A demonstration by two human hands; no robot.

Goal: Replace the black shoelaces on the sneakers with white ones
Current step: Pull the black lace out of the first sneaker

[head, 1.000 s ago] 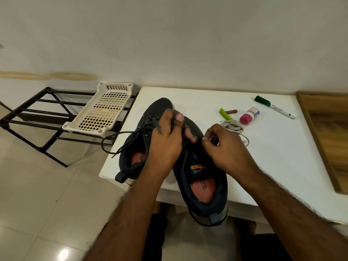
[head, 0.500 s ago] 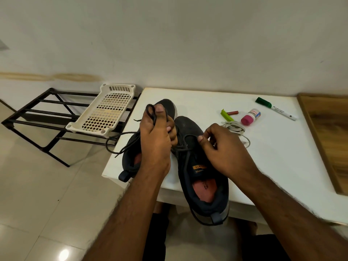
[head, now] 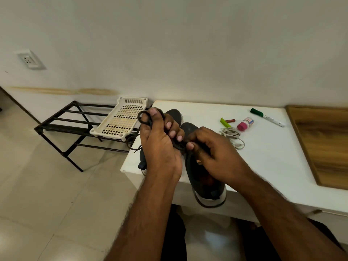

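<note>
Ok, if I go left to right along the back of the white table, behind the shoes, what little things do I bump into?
Green clip → small reddish-brown stick → little bottle with a pink cap → green-capped marker → wooden board. The tangled white laces lie just in front of the clip and bottle.

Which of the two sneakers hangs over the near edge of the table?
The right sneaker, under the right hand: its heel sticks out past the table edge. The left sneaker lies farther back.

Head-worn wide-angle view, looking forward and down, close over table [head: 263, 157]; single camera
</note>
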